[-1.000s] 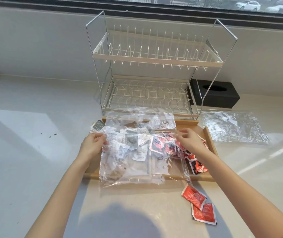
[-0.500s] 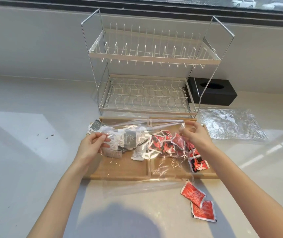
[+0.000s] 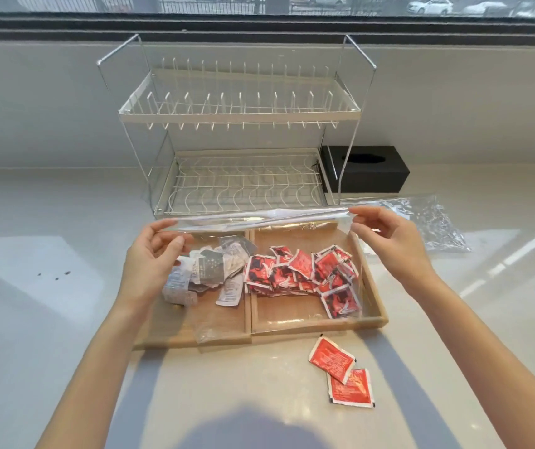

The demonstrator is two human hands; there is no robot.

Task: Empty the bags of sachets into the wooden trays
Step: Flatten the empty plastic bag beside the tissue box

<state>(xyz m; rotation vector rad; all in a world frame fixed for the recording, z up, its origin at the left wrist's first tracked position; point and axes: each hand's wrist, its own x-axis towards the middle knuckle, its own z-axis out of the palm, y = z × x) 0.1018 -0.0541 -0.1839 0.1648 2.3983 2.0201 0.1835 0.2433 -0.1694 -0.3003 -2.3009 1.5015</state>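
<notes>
Two wooden trays stand side by side on the counter, the left tray (image 3: 162, 338) and the right tray (image 3: 373, 319). A clear plastic bag (image 3: 259, 218) is stretched above them. My left hand (image 3: 149, 257) pinches its left top corner and my right hand (image 3: 392, 241) pinches its right top corner. The bag hangs down over the trays. White and grey sachets (image 3: 207, 270) lie piled in the left tray. Red sachets (image 3: 301, 270) lie piled in the right tray. Two red sachets (image 3: 340, 371) lie on the counter in front of the right tray.
A white wire dish rack (image 3: 240, 131) stands right behind the trays. A black tissue box (image 3: 366, 170) sits to its right. A crumpled clear bag (image 3: 428, 222) lies on the counter at the right, near my right hand.
Both hands have lifted the bag's top edge up and spread it wider. The sachets have dropped out of it into the trays, and the bag hangs flat.
</notes>
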